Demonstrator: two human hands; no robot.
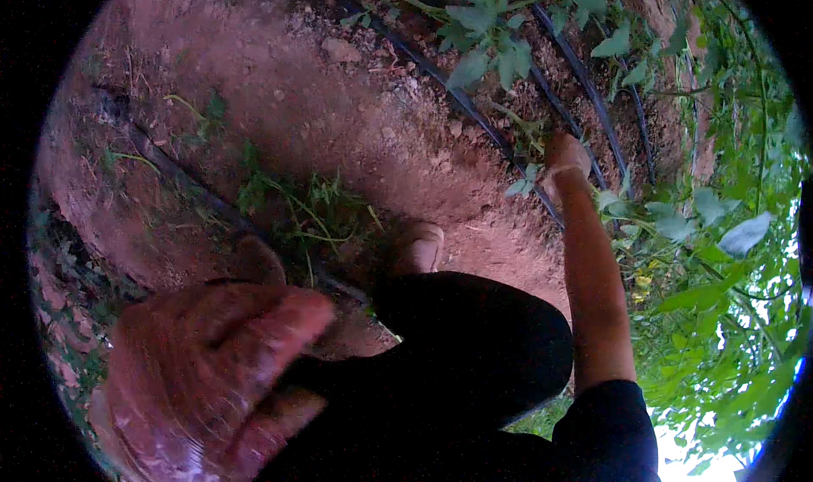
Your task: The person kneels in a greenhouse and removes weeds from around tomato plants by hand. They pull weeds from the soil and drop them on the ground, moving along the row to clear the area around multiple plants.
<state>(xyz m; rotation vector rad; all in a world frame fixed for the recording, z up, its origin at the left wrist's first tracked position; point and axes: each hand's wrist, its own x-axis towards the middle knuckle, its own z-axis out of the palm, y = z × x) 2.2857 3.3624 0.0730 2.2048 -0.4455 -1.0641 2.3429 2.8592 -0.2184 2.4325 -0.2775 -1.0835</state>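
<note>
My right hand [565, 151] reaches down to the soil at the base of a leafy green plant [486, 31], among black drip irrigation lines [470, 107]. Its fingers are mostly hidden, so their grip on the nearby stem [524, 126] cannot be made out. A thin translucent cuff, perhaps of a glove, shows at that wrist. Close to the camera at lower left is my left hand [203, 367], large and blurred, with a glossy, wrinkled covering like a thin glove. Two of its digits point right, spread apart, and nothing shows between them.
Pulled green weeds [311, 215] lie on the reddish-brown soil [286, 107] beside another dark hose [197, 190]. My shoe [425, 247] stands by them, below my dark-clothed knee [495, 336]. Dense foliage [711, 329] rises along the right side.
</note>
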